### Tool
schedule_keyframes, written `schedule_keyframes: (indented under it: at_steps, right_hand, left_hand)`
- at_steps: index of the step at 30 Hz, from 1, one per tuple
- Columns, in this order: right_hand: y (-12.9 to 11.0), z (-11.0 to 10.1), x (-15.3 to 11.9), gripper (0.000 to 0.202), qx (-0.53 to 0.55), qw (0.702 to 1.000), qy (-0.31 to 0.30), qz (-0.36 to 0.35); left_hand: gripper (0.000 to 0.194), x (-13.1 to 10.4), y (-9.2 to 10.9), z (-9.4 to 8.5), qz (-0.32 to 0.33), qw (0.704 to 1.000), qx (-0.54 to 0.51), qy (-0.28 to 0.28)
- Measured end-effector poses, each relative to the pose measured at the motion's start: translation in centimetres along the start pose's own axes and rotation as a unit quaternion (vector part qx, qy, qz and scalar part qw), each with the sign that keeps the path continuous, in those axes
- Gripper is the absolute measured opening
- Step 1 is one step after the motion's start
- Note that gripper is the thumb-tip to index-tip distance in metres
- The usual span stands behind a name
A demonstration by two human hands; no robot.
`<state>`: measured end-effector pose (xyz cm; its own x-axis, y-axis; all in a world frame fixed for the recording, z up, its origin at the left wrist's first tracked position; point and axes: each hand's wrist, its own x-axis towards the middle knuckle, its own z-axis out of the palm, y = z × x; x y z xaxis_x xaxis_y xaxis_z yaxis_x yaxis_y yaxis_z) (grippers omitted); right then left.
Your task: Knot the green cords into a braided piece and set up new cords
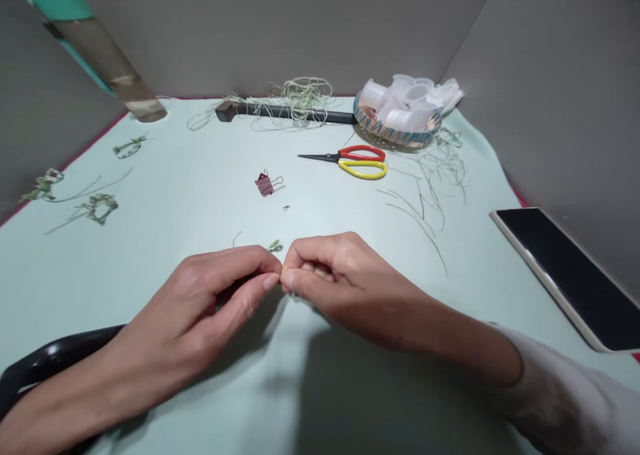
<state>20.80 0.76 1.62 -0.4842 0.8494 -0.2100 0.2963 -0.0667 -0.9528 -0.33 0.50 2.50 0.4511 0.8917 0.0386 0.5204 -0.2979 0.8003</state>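
My left hand [220, 301] and my right hand [340, 275] meet at the middle of the table, thumb and forefinger of each pinched together and fingertips touching. Whatever lies between the fingertips is hidden. Just beyond them shows a small green knotted cord piece [275, 245]; whether it joins what I pinch, I cannot tell. A maroon binder clip [267, 185] lies farther off, with a tiny dark scrap [286, 207] nearer my hands. Past the clip, scissors [350, 160] with one red and one yellow handle rest with their blades pointing left.
At the back, tangled pale green thread [307, 98] lies over a black bar [280, 112]. A round basket [395, 137] holds white spools. Thread offcuts [425, 201] and a phone [575, 275] lie right. Knotted green cord pieces [100, 208] and a teal-topped case [100, 51] are left.
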Motion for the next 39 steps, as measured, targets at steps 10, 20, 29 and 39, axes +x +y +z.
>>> schedule_keyframes:
  at_steps: [10,20,29,39]
  right_hand:
    - [1.6,-1.7,0.8,0.018,0.134,0.987,-0.08,0.042]
    - [1.8,-2.8,1.4,0.013,0.208,0.975,-0.071,0.032]
    - [1.7,-2.7,1.1,0.017,0.201,0.977,-0.065,-0.007]
    - [2.4,-2.0,1.3,0.014,-0.131,0.937,0.25,-0.205]
  left_hand:
    - [0.034,0.3,-0.9,0.1,-0.17,0.98,-0.099,-0.036]
    - [0.028,-0.5,-1.9,-0.1,-0.245,0.946,-0.212,-0.025]
    - [0.025,-0.3,-1.4,-0.1,-0.245,0.939,-0.24,-0.007]
    - [0.017,-0.4,-0.6,0.1,-0.244,0.931,-0.264,0.061]
